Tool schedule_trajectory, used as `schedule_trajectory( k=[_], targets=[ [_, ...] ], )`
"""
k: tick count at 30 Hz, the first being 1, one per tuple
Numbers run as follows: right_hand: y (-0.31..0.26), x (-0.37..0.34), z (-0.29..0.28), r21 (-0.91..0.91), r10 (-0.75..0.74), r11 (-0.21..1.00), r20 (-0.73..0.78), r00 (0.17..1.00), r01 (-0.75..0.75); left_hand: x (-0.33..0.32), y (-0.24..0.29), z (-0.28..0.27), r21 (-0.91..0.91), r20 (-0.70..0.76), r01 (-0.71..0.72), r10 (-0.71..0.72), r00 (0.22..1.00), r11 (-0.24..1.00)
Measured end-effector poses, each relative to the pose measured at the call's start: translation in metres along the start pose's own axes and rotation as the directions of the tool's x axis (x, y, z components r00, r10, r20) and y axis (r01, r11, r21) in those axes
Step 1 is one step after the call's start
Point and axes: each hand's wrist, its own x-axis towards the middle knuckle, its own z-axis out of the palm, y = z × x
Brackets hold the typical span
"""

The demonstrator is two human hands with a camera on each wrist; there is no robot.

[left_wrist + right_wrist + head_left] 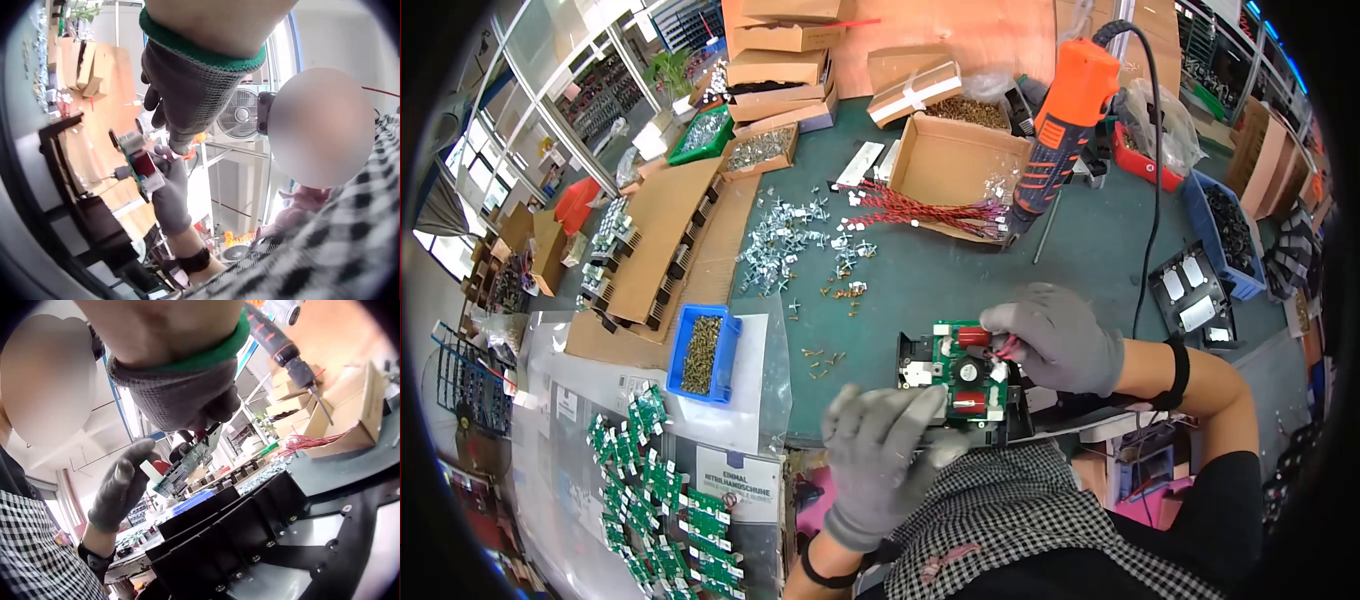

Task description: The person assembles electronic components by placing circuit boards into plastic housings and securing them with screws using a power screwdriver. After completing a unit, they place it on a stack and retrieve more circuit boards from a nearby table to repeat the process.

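A green circuit board (945,372) with two red cylindrical parts and a round black part lies over a black plastic housing (915,350) near the table's front edge. My right hand (1055,335), gloved in grey, bends over the board's right side and pinches red wires (1006,347) there. In the left wrist view this right hand (172,200) sits against the board's component side. At the board's lower left is my gloved left hand (880,450), fingers extended, fingertips close to its edge. The right wrist view shows the left hand (122,481) with fingers fairly straight beside the board (187,464).
An orange electric screwdriver (1065,110) hangs over the table behind the right hand. Loose metal parts (785,235), red wire bundles (930,212) and a cardboard tray (960,165) lie beyond. On the left stand a blue screw bin (705,352) and several green boards (665,485).
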Motion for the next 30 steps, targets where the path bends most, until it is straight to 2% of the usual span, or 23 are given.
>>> schedule_trajectory(
  k=[2,3,6,7,13,17,22,24,26,28,30],
  targets=[
    [0.002,-0.006,0.003,0.069,0.022,0.997,0.063,0.998,-0.026,-0.008,-0.007,-0.004,0.030,0.157,0.082,-0.085,0.984,0.996],
    [0.001,-0.011,0.010,0.094,0.047,0.994,0.093,0.995,-0.056,-0.016,-0.007,0.002,0.030,0.171,0.078,-0.082,0.982,0.996],
    [-0.001,-0.014,0.023,0.022,-0.013,1.000,0.060,0.998,0.012,-0.035,-0.005,0.022,0.122,0.146,0.023,-0.041,0.988,0.992],
    [-0.001,-0.015,0.021,0.020,0.020,1.000,0.125,0.992,-0.023,-0.037,-0.005,0.026,0.160,0.126,0.048,-0.069,0.990,0.986],
    [0.005,-0.011,0.033,-0.036,0.165,0.986,0.130,0.978,-0.161,-0.035,-0.009,0.033,0.208,0.125,0.033,-0.060,0.990,0.977],
    [0.008,-0.009,0.033,-0.077,0.216,0.976,0.222,0.951,-0.204,-0.037,-0.014,0.042,0.246,0.144,-0.005,-0.031,0.989,0.969],
    [0.018,-0.016,0.040,-0.125,0.260,0.965,0.349,0.901,-0.230,-0.036,-0.012,0.045,0.225,0.221,0.042,-0.093,0.971,0.973],
    [0.015,-0.009,0.034,-0.128,0.307,0.952,0.365,0.879,-0.279,-0.030,-0.007,0.041,0.188,0.160,0.089,-0.120,0.980,0.978],
    [0.012,-0.002,0.013,-0.098,0.236,0.972,0.358,0.903,-0.216,-0.043,-0.009,0.023,0.207,0.098,0.173,-0.196,0.976,0.963],
    [0.007,-0.004,-0.018,-0.217,0.132,0.973,0.247,0.960,-0.078,-0.061,-0.016,0.002,0.255,0.035,0.278,-0.296,0.955,0.926],
    [-0.010,-0.013,-0.051,-0.227,0.325,0.930,0.134,0.936,-0.290,-0.096,-0.033,-0.027,0.480,-0.069,0.394,-0.414,0.908,0.784]
  ],
)
